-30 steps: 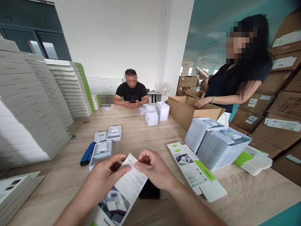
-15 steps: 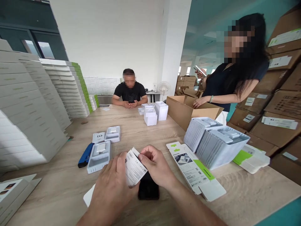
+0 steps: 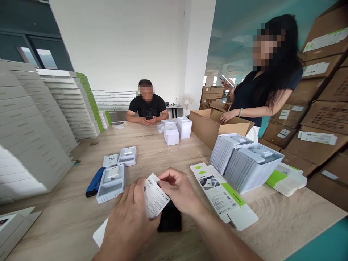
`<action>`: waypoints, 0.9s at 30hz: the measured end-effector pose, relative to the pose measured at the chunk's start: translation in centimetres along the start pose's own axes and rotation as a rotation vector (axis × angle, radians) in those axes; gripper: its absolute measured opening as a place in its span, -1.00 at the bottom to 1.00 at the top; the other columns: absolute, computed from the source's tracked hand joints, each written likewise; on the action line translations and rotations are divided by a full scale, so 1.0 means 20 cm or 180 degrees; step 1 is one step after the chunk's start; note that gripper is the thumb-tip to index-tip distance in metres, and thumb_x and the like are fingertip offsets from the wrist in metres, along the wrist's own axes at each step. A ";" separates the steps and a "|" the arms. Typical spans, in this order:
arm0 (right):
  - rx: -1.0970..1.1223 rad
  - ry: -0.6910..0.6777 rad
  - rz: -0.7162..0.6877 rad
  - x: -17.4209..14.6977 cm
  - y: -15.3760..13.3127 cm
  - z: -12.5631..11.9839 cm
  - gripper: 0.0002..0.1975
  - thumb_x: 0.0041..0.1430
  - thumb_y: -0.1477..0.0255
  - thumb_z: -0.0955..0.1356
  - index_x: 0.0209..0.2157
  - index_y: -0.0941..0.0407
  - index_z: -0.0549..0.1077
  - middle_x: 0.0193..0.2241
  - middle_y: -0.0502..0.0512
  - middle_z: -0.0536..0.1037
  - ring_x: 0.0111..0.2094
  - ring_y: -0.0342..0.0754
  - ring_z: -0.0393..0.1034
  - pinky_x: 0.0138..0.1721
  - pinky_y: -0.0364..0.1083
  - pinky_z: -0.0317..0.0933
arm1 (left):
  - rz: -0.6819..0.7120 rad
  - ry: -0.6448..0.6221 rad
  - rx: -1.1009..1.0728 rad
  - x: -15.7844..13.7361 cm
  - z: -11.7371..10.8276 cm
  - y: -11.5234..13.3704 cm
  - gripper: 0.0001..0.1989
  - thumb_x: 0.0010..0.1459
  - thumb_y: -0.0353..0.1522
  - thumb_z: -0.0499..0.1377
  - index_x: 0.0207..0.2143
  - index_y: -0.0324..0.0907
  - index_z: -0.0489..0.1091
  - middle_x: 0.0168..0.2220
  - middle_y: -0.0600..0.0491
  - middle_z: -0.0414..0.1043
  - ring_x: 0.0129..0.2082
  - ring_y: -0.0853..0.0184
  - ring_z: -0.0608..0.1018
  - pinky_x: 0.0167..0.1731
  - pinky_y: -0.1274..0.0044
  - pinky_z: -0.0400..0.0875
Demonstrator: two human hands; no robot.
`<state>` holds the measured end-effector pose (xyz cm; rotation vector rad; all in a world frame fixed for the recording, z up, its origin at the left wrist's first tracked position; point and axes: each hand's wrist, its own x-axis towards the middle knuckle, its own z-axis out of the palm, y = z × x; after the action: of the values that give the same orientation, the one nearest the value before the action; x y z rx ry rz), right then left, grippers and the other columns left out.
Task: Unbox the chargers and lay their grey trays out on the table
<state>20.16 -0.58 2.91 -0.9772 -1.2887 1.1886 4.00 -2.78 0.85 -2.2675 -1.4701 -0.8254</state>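
Observation:
Between my two hands is a small white printed carton [image 3: 155, 198], tilted, with a barcode and fine text on the side facing me. My left hand [image 3: 129, 214] wraps round its left side. At its upper right edge, my right hand [image 3: 178, 190] pinches with thumb and fingers; what lies under those fingertips is hidden. A black phone [image 3: 170, 217] lies on the table just below the carton, partly covered. Some white card [image 3: 100, 233] sticks out from under my left hand. To the right lies a flat printed carton [image 3: 223, 197] with a green band.
Left of my hands are moulded trays [image 3: 111, 183] and a blue tool [image 3: 95, 182]. Stacks of nested trays [image 3: 252, 166] stand at right, by an open cardboard box [image 3: 203, 127]. White boxes [image 3: 32, 119] tower at far left. Two people with phones are across the table.
The view has turned slightly, so everything sits a little further left. Both hands keep their hold on the small carton, with little visible movement of the fingers.

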 end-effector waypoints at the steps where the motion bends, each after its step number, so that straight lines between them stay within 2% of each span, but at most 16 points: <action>1: -0.0032 -0.0031 -0.0034 0.00 0.00 0.00 -0.91 0.06 0.40 0.42 -0.39 0.13 0.52 -0.45 0.00 0.57 -0.42 -0.12 0.42 -0.40 -0.16 0.26 | -0.0009 0.0016 0.0018 0.00 0.00 0.00 -0.36 -0.07 -0.33 0.26 0.06 -0.25 0.12 -0.16 -0.19 0.44 -0.19 -0.01 0.53 -0.25 0.25 0.44; 4: -0.0188 -0.0257 -0.0256 -0.01 0.01 -0.02 -0.86 0.13 0.36 0.40 -0.29 0.11 0.58 -0.33 0.03 0.62 -0.31 -0.07 0.48 -0.28 -0.12 0.32 | -0.0053 0.0036 0.0026 0.00 0.01 0.00 -0.34 -0.04 -0.29 0.25 0.09 -0.27 0.10 -0.16 -0.20 0.43 -0.18 -0.03 0.53 -0.23 0.24 0.43; 6: -0.0304 -0.0497 -0.0438 -0.02 0.01 -0.04 -0.81 0.19 0.34 0.38 -0.21 0.07 0.60 -0.18 0.05 0.62 -0.15 -0.03 0.49 -0.12 -0.07 0.33 | -0.0117 -0.0012 -0.0024 0.00 0.00 -0.01 -0.33 -0.01 -0.25 0.24 0.11 -0.26 0.08 -0.17 -0.18 0.43 -0.17 -0.02 0.53 -0.22 0.24 0.43; 8: -0.0313 -0.0728 -0.0419 -0.02 0.01 -0.07 -0.76 0.21 0.31 0.36 -0.14 0.04 0.60 -0.11 0.05 0.61 -0.06 0.00 0.48 -0.02 -0.03 0.32 | -0.0225 -0.0062 -0.0046 0.01 -0.02 -0.01 -0.30 0.01 -0.23 0.22 0.15 -0.25 0.06 -0.15 -0.18 0.42 -0.16 -0.02 0.53 -0.20 0.24 0.44; 9: -0.0295 -0.0775 -0.0322 -0.02 0.00 -0.08 -0.75 0.21 0.29 0.37 -0.12 0.04 0.60 -0.13 0.06 0.62 -0.08 0.01 0.49 -0.03 -0.01 0.34 | -0.0272 -0.0066 -0.0029 0.01 -0.03 -0.02 -0.28 0.01 -0.23 0.21 0.18 -0.26 0.04 -0.13 -0.19 0.42 -0.15 -0.03 0.53 -0.19 0.23 0.44; 12: -0.0314 -0.0594 -0.0099 -0.03 0.00 -0.09 -0.73 0.17 0.26 0.40 -0.16 0.09 0.62 -0.27 0.10 0.66 -0.22 0.03 0.53 -0.17 0.00 0.40 | -0.0352 0.0013 0.0126 0.02 -0.04 -0.02 -0.17 -0.01 -0.23 0.20 0.26 -0.30 -0.04 -0.09 -0.23 0.41 -0.13 -0.07 0.53 -0.18 0.21 0.45; 14: -0.0420 -0.0447 -0.0388 -0.05 0.00 -0.07 -0.76 0.20 0.28 0.39 -0.18 0.08 0.62 -0.24 0.11 0.65 -0.20 0.03 0.52 -0.15 -0.01 0.38 | -0.0376 0.0057 0.0198 0.02 -0.05 -0.03 -0.14 -0.02 -0.25 0.19 0.28 -0.33 -0.07 -0.09 -0.25 0.40 -0.13 -0.08 0.52 -0.18 0.20 0.44; 17: -0.0642 -0.0529 -0.0993 -0.07 0.01 -0.02 -0.76 0.28 0.33 0.32 -0.12 0.01 0.61 -0.09 0.10 0.58 -0.04 0.01 0.45 0.02 0.00 0.30 | -0.0403 0.0126 0.0163 0.03 -0.04 -0.06 -0.12 -0.05 -0.26 0.19 0.28 -0.34 -0.07 -0.06 -0.27 0.37 -0.10 -0.10 0.50 -0.17 0.20 0.43; 19: -0.0745 -0.0548 -0.1159 -0.07 0.02 0.01 -0.75 0.29 0.37 0.31 -0.07 -0.01 0.58 -0.04 0.11 0.54 0.03 0.01 0.40 0.09 0.01 0.25 | -0.0370 0.0202 0.0078 0.05 -0.04 -0.09 -0.14 -0.06 -0.27 0.19 0.26 -0.34 -0.05 -0.04 -0.28 0.35 -0.08 -0.12 0.48 -0.16 0.20 0.42; 24: -0.0595 -0.0259 -0.1429 -0.11 0.07 0.06 -0.73 0.17 0.44 0.40 -0.07 -0.02 0.54 -0.03 0.13 0.51 -0.04 0.03 0.43 -0.10 -0.04 0.38 | -0.0236 0.0522 -0.0238 0.06 -0.10 -0.07 -0.25 -0.03 -0.21 0.25 0.16 -0.31 0.06 -0.02 -0.30 0.30 -0.03 -0.13 0.40 -0.08 0.15 0.32; 26: -0.0683 -0.0199 -0.1556 -0.15 0.08 0.04 -0.67 0.15 0.44 0.43 -0.02 -0.03 0.49 -0.01 0.14 0.50 -0.01 0.05 0.42 -0.08 -0.05 0.39 | -0.0143 0.0658 -0.0333 0.05 -0.16 -0.04 -0.19 -0.05 -0.18 0.27 0.18 -0.27 0.02 0.04 -0.30 0.25 0.05 -0.14 0.33 0.00 0.10 0.22; 27: -0.0735 -0.0241 -0.1560 -0.16 0.08 0.02 -0.60 0.18 0.44 0.40 0.07 -0.04 0.42 0.02 0.15 0.49 -0.03 0.04 0.44 -0.08 -0.06 0.39 | -0.0107 0.0650 -0.0466 0.04 -0.20 -0.03 -0.11 -0.09 -0.21 0.28 0.23 -0.25 -0.04 0.06 -0.28 0.22 0.07 -0.12 0.31 0.03 0.11 0.20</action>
<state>19.82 -3.52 0.74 -0.7202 -1.6371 0.7143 2.53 -4.07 4.46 -2.1874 -1.3994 -1.1722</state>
